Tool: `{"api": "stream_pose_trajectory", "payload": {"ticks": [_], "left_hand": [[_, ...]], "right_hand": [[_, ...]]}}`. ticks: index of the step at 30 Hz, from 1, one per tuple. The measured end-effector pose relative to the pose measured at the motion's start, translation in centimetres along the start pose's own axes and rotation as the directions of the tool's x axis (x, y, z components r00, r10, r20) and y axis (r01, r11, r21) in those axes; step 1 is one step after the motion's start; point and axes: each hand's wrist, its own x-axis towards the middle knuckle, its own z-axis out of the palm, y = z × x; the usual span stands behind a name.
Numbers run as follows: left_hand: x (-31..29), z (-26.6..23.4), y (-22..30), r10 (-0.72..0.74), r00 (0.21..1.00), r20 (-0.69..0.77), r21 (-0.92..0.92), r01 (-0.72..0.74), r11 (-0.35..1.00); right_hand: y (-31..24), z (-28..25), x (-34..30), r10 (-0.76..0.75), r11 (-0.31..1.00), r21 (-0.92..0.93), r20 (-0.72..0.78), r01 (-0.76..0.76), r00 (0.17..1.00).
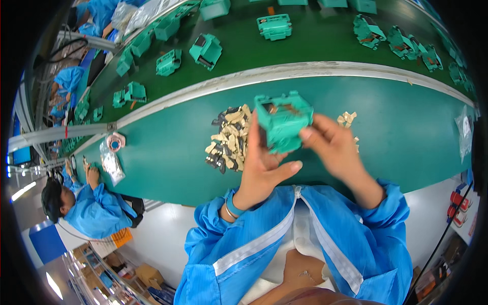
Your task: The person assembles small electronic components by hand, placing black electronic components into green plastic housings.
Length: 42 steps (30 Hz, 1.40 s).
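Above the green worktable, I hold up a teal plastic housing (pixel 284 124) with an open, hollow top and some brown and dark parts inside. My left hand (pixel 262 173) supports it from the left and below, its thumb sticking out and its fingers partly hidden behind the housing. At the right side, my right hand (pixel 338 150) grips the housing's edge with thumb and bent fingers. Just left of my left hand lies a pile of small beige and black plastic pieces (pixel 231 137). Several loose beige pieces (pixel 347 119) lie beyond my right hand.
Past a pale metal rail (pixel 315 68) runs a dark green conveyor belt (pixel 239 56) carrying several teal housings (pixel 274 26). A tape roll (pixel 116 142) and a clear plastic bag (pixel 112 165) sit far left, near a co-worker in blue (pixel 99 211). Another bag (pixel 463 133) lies far right.
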Motion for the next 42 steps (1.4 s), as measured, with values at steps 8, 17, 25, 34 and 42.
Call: {"api": "stream_pose_trajectory", "payload": {"ticks": [8,17,25,34,42], "left_hand": [[0.1,-5.4,2.6,0.286,0.937,-0.202,0.601,-0.112,0.792],[0.8,-4.9,-0.4,0.239,0.949,0.205,0.957,-0.245,0.154],[2.4,-4.4,-1.2,0.185,0.929,0.322,0.937,-0.34,0.078],[1.3,-1.3,1.3,0.226,0.95,0.214,0.835,-0.299,0.462],[0.8,-0.8,0.7,0.44,0.793,0.421,0.792,-0.558,0.248]], "right_hand": [[2.5,-12.9,12.8,0.019,0.965,0.261,-0.158,0.023,0.987],[1.6,-15.9,19.3,-0.102,0.986,-0.157,-0.376,0.046,0.921],[-0.8,-5.5,4.1,-0.253,0.868,-0.435,0.029,0.24,0.967],[0.4,-1.2,0.4,-0.048,0.98,-0.181,0.195,0.084,0.98],[0.6,0.0,-1.4,-0.024,0.954,0.299,0.054,0.007,0.998]]}}
